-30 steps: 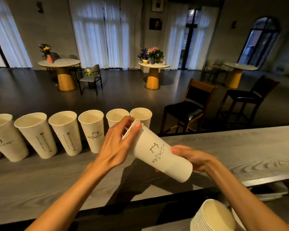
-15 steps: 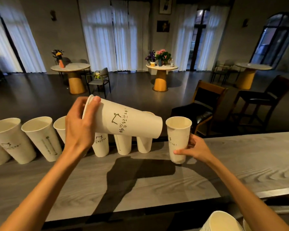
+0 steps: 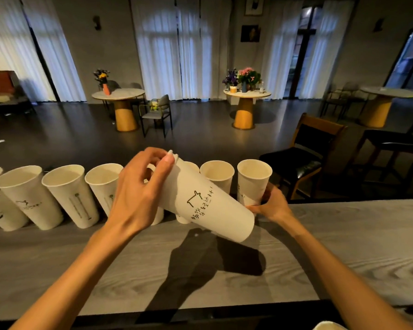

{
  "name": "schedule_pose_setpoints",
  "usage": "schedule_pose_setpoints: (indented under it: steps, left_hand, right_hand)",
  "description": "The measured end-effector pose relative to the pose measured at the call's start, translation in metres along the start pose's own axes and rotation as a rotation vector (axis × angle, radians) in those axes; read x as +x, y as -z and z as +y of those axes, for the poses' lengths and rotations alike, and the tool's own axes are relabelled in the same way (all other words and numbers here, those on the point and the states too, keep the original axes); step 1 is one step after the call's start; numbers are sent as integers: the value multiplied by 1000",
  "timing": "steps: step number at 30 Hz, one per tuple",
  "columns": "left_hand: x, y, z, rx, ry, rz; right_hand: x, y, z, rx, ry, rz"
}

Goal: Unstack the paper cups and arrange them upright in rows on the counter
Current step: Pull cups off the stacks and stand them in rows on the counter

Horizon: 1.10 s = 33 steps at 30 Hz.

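A: Why's the cup stack (image 3: 208, 203) tilted?
B: Left hand (image 3: 138, 194) grips its rim end over the counter (image 3: 343, 234), base toward the right hand (image 3: 271, 206), which pinches the row's end cup (image 3: 253, 181), steadying it.

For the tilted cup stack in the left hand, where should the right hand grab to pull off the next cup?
Grip the closed bottom end of the cup stack, coming from the right: it points down-right, toward the right hand, while the left hand pinches the rim end.
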<state>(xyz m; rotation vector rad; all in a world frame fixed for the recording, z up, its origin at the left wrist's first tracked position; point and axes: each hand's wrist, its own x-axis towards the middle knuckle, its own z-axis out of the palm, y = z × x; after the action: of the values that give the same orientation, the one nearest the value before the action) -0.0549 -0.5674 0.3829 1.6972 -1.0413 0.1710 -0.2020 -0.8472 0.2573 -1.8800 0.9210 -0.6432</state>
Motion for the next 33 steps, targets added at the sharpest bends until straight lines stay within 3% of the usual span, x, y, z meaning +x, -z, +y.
schedule_pose_setpoints:
  steps: [3, 5, 7, 8, 11, 12, 14, 18, 21, 26, 30, 33]
  left_hand:
    - [1, -24, 11, -6, -44, -74]
    - [5, -43, 20, -35, -80, -135]
    - [10, -58, 28, -54, -109, -192]
    - [14, -72, 36, -61, -131, -231]
    - [28, -110, 60, -56, -215, -326]
    - [34, -120, 66, -43, -240, -349]
    - [48, -141, 80, -21, -293, -395]
    - [73, -164, 97, 143, -385, -460]
    - [101, -172, 111, 221, -354, -387]
    - [147, -182, 134, 296, -314, -318]
    - [155, -213, 133, 455, -334, -525]
    - [141, -245, 115, 566, -353, -742]
  right_hand:
    - [-5, 23, 14, -55, -75, -118]
    - [-12, 47, 18, -28, -92, -56]
    - [-29, 69, 6, 141, -81, 44]
    - [-43, 85, -3, 288, -96, 8]
    - [-83, 118, -32, 625, -197, -383]
    - [-93, 124, -39, 623, -159, -502]
    - [-104, 136, -39, 515, -58, -554]
    - [-103, 155, -30, 238, -16, -382]
    - [-88, 174, 4, -5, 37, -176]
    - [-61, 194, 71, -25, -52, 133]
    - [-40, 200, 94, 36, -91, 291]
    - [-21, 198, 98, 35, -96, 263]
